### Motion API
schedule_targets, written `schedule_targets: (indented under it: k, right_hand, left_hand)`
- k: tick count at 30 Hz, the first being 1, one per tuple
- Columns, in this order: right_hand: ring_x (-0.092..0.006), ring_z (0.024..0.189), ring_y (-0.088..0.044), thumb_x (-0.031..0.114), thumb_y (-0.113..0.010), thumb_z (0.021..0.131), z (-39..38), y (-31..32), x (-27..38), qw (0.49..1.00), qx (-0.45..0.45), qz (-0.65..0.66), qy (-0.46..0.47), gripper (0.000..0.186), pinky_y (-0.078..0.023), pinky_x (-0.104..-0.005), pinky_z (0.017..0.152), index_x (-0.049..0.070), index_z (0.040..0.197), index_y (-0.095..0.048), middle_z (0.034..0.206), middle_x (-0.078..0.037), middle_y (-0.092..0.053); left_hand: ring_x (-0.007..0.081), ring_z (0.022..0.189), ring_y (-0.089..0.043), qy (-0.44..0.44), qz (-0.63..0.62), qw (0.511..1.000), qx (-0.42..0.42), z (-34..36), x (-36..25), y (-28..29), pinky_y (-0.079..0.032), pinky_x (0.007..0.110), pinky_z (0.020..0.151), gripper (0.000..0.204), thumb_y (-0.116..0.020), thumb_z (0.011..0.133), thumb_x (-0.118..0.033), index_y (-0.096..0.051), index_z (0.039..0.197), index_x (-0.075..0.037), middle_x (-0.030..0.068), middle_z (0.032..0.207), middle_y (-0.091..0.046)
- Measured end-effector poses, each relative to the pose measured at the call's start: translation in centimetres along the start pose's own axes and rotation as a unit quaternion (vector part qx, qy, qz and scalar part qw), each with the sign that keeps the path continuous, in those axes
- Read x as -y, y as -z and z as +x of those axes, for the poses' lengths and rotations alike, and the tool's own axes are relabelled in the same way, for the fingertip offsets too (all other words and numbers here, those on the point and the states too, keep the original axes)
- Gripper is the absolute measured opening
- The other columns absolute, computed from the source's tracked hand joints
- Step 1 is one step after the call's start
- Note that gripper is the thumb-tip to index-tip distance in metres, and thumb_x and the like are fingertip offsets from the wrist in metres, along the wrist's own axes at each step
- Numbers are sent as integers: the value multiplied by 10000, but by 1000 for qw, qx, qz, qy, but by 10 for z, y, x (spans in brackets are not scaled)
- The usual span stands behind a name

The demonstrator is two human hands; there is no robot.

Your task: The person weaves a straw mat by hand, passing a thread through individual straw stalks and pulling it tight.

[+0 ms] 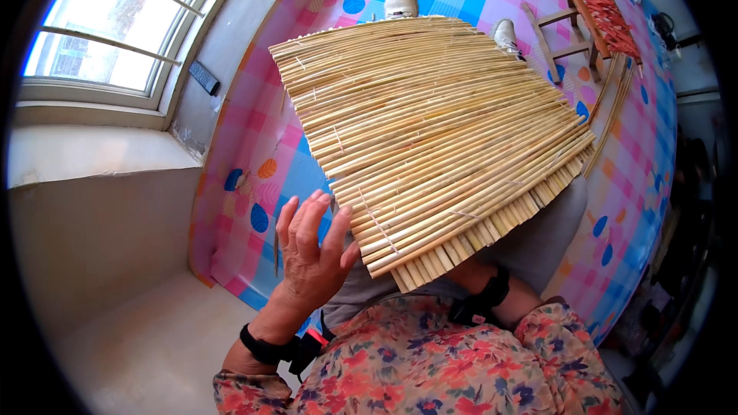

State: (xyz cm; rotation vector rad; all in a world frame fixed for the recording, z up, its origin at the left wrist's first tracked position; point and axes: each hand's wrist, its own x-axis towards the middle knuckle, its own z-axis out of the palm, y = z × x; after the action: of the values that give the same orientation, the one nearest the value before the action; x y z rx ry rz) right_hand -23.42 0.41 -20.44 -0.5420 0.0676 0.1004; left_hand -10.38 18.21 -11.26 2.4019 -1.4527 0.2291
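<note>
A mat of pale yellow reed stalks (438, 131), sewn side by side with light thread, lies across my lap and legs. Beneath its near edge, short cut ends of a second layer of stalks (450, 253) stick out. My left hand (314, 246) is at the mat's near left corner, palm toward it. Its fingers are bent a little and spread apart, with nothing visible between them; the fingertips come close to the edge stalks. My right forearm reaches under the near edge of the mat, which hides my right hand. Both wrists wear black straps.
A folding stool (584, 19) with a red woven seat stands at the far right, beside loose thin sticks (611, 111). A remote control (204, 77) lies on the window ledge at the left. Shoes (401, 1) show beyond the mat. A colourful checked sheet (257, 161) covers the floor.
</note>
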Motion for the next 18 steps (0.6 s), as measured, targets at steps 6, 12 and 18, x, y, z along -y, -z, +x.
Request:
schedule_targets:
  k: [6,12,18]
  right_hand:
    - [-223,1309,-313,346,-352,982,7,5,4,999,12,-11,34,531,-311,-374,1078,97,1422,-190,1441,-110,-268]
    - [-234,1338,-283,377,-260,1004,12,-11,15,918,46,-381,99,535,-299,-384,1096,107,1448,-133,1482,-111,-216]
    - [-217,1325,-302,366,-264,1003,9,-30,13,937,5,-336,93,522,-300,-369,1094,98,1439,-163,1465,-104,-250]
  left_hand:
    - [320,1203,-447,-59,-16,992,-107,27,3,-13,-250,591,1051,315,-485,865,-192,-554,1118,-17,145,1220,-437]
    - [316,1059,-563,-176,-92,975,-103,48,20,0,-373,532,989,219,-575,780,-83,-597,971,23,159,1096,-560]
    - [309,933,-592,-286,-88,948,-112,49,26,5,-509,441,807,208,-604,731,4,-586,929,63,183,1001,-571]
